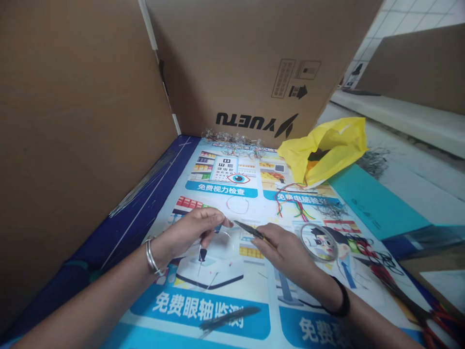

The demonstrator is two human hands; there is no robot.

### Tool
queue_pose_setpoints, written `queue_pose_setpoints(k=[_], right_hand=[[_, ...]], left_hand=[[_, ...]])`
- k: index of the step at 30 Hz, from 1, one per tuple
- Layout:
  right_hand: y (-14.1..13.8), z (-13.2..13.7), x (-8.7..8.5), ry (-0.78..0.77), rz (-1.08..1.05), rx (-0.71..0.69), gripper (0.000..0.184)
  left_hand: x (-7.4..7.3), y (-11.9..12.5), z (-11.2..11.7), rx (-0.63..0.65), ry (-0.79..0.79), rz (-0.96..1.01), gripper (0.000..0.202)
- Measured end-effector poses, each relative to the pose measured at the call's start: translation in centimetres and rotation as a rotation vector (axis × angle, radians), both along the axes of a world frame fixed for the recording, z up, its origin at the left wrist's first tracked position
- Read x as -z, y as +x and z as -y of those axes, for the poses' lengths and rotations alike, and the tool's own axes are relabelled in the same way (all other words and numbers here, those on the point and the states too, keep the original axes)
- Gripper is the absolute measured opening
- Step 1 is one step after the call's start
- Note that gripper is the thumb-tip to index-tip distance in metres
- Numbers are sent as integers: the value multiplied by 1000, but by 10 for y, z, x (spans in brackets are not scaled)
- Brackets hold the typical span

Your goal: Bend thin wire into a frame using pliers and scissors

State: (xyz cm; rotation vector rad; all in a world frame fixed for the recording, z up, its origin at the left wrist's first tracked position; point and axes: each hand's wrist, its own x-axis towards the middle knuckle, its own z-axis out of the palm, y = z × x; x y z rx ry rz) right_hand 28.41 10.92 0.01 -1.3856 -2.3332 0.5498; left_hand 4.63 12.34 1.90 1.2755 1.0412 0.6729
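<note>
My left hand (201, 228), with a silver bangle on the wrist, pinches a thin wire (230, 242) that curves in a loop below the fingers. Closed around a pair of needle-nose pliers (250, 229), my right hand (281, 245) points the dark jaws left, close to the left fingertips. Whether the jaws touch the wire is too small to tell. A faint wire ring (238, 205) lies on the printed sheet just beyond my hands. Nearer to me rests a bundle of short dark wires (230, 317). A round coil of wire (304, 242) sits beside my right hand.
Tall cardboard panels (232, 63) stand at the left and back. A yellow bag (327, 150) lies open at the back right, with coloured threads (296, 206) before it. Clear-and-silver wire pieces (232, 138) line the back edge. Red-handled scissors (410, 300) lie right.
</note>
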Motion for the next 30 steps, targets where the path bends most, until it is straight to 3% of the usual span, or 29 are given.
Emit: queue_pose_setpoints(k=[7, 15, 25, 30], right_hand=[[6, 6, 7, 431, 126, 1, 26], [0, 5, 4, 608, 246, -69, 23], [3, 4, 7, 608, 216, -78, 22], [5, 2, 11, 546, 157, -43, 25]], left_hand=[[2, 4, 1, -31, 16, -127, 32], [0, 8, 5, 25, -19, -155, 33], [2, 7, 3, 7, 7, -192, 32], [3, 6, 1, 34, 23, -110, 27]])
